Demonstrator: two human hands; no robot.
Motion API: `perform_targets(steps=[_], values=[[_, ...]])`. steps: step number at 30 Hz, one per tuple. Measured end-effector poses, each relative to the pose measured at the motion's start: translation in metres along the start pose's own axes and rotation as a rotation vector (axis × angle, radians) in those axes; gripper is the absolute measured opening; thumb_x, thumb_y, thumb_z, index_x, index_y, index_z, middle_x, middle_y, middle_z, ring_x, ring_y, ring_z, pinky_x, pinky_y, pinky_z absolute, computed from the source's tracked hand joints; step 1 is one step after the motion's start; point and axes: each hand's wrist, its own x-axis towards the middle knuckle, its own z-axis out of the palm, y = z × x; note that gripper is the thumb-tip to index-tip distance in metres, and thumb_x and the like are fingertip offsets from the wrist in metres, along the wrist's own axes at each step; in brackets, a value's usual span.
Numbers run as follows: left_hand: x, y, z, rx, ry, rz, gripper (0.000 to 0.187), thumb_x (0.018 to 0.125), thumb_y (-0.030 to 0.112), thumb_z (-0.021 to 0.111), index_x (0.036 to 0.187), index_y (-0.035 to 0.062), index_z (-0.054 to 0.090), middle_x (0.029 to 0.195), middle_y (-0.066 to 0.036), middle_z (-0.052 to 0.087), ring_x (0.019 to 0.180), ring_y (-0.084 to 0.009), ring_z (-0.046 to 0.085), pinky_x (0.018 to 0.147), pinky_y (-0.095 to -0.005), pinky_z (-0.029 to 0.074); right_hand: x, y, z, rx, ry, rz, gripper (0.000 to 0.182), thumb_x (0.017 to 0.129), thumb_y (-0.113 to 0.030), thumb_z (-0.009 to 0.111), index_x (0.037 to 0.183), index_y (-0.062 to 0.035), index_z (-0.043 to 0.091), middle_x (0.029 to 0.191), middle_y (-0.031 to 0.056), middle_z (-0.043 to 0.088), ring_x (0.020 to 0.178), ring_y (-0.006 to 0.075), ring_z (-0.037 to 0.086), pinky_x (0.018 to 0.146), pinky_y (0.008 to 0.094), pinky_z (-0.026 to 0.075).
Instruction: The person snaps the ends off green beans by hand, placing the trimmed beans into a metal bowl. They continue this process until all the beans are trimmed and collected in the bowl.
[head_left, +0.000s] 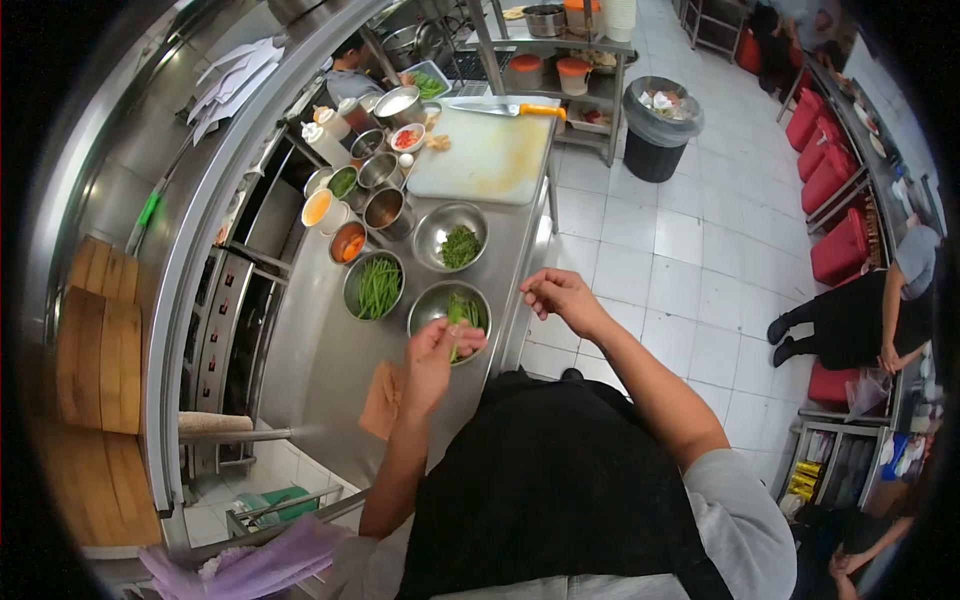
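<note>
My left hand is over the near edge of a steel bowl that has green pieces in it. Its fingers are partly spread, with green bits showing beside them. To the right of that bowl, past the table's edge, my right hand is raised with fingertips pinched; anything between them is too small to see. Long green beans fill a bowl on the left. Behind is a steel bowl with chopped greens. A brown cloth or paper lies near my left forearm.
A white cutting board with a yellow-handled knife is at the table's far end. Containers and sauce bottles line the left side. A trash bin stands beyond the table. Other people are at the right and behind the shelf.
</note>
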Motion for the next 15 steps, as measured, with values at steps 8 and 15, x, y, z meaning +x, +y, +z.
perform_targets(steps=[8, 15], values=[[0.005, 0.005, -0.005, -0.381, 0.151, 0.247, 0.014, 0.106, 0.014, 0.048, 0.111, 0.0011, 0.052, 0.119, -0.026, 0.066, 0.108, -0.0314, 0.067, 0.094, -0.0374, 0.053, -0.026, -0.008, 0.060, 0.068, -0.364, 0.202, 0.022, 0.096, -0.014, 0.051, 0.110, -0.0019, 0.064, 0.093, 0.0042, 0.067, 0.069, 0.0078, 0.055, 0.062, 0.0241, 0.047], [-0.001, 0.004, 0.010, -0.260, 0.154, 0.371, 0.014, 0.105, 0.009, 0.048, 0.111, -0.0032, 0.051, 0.121, -0.024, 0.066, 0.112, -0.0278, 0.066, 0.096, -0.0350, 0.052, -0.031, -0.010, 0.084, -0.034, -0.405, 0.132, 0.019, 0.097, -0.014, 0.057, 0.108, -0.0014, 0.066, 0.090, 0.0005, 0.067, 0.070, 0.0050, 0.052, 0.062, 0.0230, 0.044]])
